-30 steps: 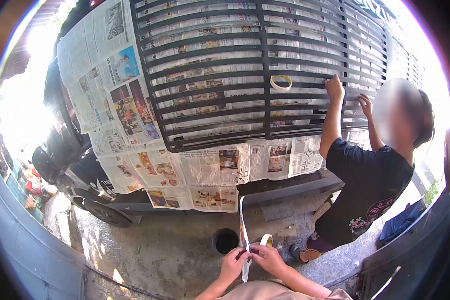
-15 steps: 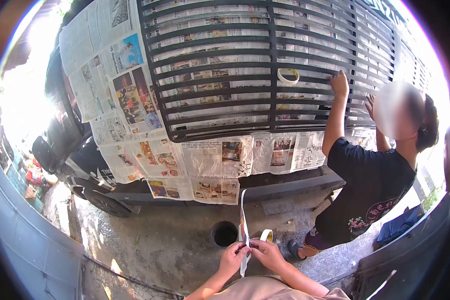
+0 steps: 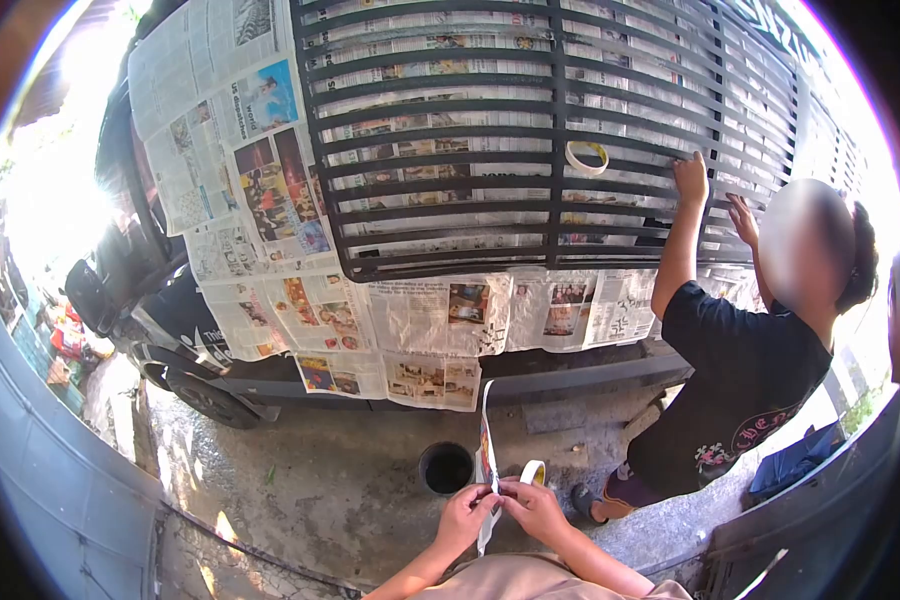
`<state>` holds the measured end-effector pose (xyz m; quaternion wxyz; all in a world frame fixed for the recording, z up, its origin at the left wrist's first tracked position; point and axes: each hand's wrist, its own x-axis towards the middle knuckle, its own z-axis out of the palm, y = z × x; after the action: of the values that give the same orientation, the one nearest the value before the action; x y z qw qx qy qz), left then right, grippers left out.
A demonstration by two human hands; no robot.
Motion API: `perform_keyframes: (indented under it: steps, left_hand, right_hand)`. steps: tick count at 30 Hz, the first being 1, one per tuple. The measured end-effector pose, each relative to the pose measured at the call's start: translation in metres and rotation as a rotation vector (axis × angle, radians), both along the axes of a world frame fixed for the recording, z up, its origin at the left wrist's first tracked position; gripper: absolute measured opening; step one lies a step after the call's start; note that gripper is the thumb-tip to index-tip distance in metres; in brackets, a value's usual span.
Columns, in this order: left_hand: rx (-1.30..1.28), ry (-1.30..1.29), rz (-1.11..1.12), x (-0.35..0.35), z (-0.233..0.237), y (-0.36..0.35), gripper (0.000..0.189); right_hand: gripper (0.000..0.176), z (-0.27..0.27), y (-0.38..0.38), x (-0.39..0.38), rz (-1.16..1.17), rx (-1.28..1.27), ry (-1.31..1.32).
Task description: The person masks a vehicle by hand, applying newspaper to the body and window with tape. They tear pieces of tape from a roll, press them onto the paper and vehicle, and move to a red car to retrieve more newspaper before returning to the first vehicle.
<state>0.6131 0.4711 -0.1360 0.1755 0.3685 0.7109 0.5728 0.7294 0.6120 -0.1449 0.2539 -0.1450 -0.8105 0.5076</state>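
In front of my body, my left hand (image 3: 467,512) and my right hand (image 3: 532,508) meet, fingertips pinched together on the edge of a newspaper sheet (image 3: 486,452). The sheet stands nearly edge-on to me, so little of its print shows. A roll of tape (image 3: 534,472) sits at the back of my right fingers; whether they grip it or it hangs from a strip is hidden. Beyond my hands, sheets of newspaper (image 3: 425,310) cover the side of a vehicle, behind a black slatted metal frame (image 3: 435,175). A second tape roll (image 3: 587,157) rests on the slats.
A co-worker (image 3: 745,370) in a black T-shirt stands at the right, both hands at the slats. A black bucket (image 3: 447,468) is on the concrete floor (image 3: 320,480). The vehicle's wheel (image 3: 213,398) is at left, and a grey metal panel (image 3: 60,470) stands left of me.
My view has shifted slightly, so the frame appears a little further right. The co-worker's head and hands sit slightly lower. My hands keep the same pinch on the newspaper sheet.
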Motion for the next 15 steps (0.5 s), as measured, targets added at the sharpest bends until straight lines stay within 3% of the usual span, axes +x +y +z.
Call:
perform_keyframes:
  steps: [15]
  left_hand:
    - [0.011,0.027,0.003,-0.0054,-0.0115,0.0028,0.025]
  right_hand:
    - [0.025,-0.0016,-0.0003,-0.0037,-0.058,0.159,0.026]
